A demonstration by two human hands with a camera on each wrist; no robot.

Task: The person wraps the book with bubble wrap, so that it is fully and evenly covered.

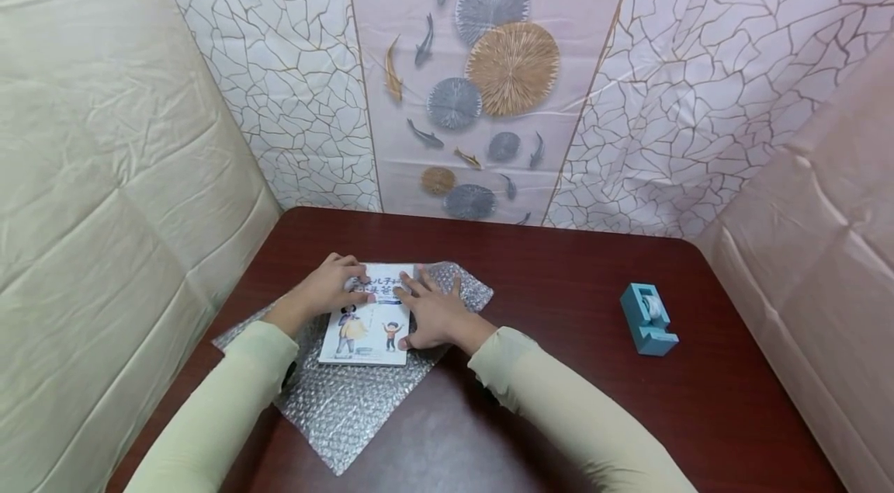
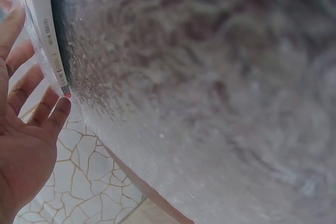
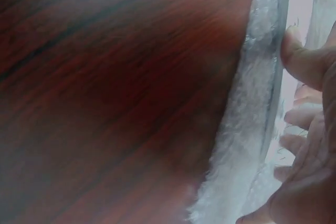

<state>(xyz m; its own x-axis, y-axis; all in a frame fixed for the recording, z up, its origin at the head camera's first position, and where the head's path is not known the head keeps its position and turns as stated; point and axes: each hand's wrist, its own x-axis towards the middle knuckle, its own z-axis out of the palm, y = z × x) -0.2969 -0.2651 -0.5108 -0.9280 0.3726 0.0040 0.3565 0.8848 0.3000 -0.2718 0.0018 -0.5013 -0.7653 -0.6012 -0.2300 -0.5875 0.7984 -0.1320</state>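
A white book (image 1: 370, 331) with cartoon figures and dark lettering on its cover lies face up on a sheet of bubble wrap (image 1: 349, 407), which is turned at an angle beneath it. At the book's upper left, my left hand (image 1: 324, 289) rests with its fingers over the edge and cover. My right hand (image 1: 434, 314), fingers spread, rests on the right side of the cover. In the left wrist view, fingertips touch the printed book edge (image 2: 47, 35). The right wrist view shows the thumb (image 3: 302, 64) at the book's border. Part of the cover is hidden by both hands.
A blue tape dispenser (image 1: 648, 320) with a clear roll stands on the right of the dark red table (image 1: 545, 299). Quilted panels flank the table on both sides, and a patterned curtain (image 1: 454, 159) hangs behind its far edge.
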